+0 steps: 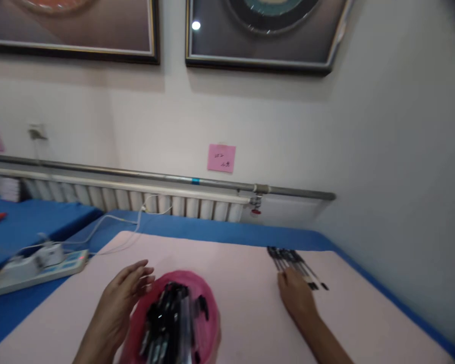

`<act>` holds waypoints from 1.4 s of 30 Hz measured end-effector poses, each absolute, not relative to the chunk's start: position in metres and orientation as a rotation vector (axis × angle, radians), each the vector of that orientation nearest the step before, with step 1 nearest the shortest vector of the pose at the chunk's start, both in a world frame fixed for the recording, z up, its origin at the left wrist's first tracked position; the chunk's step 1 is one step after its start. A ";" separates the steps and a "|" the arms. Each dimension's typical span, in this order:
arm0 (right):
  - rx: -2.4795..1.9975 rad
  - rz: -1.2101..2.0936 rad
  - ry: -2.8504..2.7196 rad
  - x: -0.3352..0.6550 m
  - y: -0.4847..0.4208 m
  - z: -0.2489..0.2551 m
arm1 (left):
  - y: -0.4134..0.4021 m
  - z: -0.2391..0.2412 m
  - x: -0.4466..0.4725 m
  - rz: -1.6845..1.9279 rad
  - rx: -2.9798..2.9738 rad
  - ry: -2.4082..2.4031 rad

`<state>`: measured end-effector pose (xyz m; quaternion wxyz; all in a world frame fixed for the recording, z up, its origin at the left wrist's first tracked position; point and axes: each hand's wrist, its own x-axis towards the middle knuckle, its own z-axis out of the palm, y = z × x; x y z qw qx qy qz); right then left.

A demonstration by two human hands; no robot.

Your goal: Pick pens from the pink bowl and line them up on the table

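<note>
A pink round container (212,308) holds many black and clear pens (167,318), heaped lengthwise inside. My left hand (123,298) is at the container's left rim, its fingers loosely bent and apart with nothing in them. Farther right, a row of black-ended pens (293,259) lies side by side, slanting on the pink sheet. My right hand (296,296) is at the left end of this row, with its fingers closed on a pen. The hand covers the lower part of several pens, and the view is somewhat blurred.
The pink sheet (246,283) covers much of a blue-covered table (212,230). A white power strip (66,265) with plugs and cables lies at the left. Behind the table are a radiator (178,206) and a pipe (227,184). A wall stands close on the right.
</note>
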<state>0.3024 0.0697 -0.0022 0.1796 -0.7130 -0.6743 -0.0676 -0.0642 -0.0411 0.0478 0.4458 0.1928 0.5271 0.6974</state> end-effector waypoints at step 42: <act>-1.295 0.600 -2.531 0.121 0.001 0.051 | -0.055 0.048 -0.031 0.738 1.435 2.216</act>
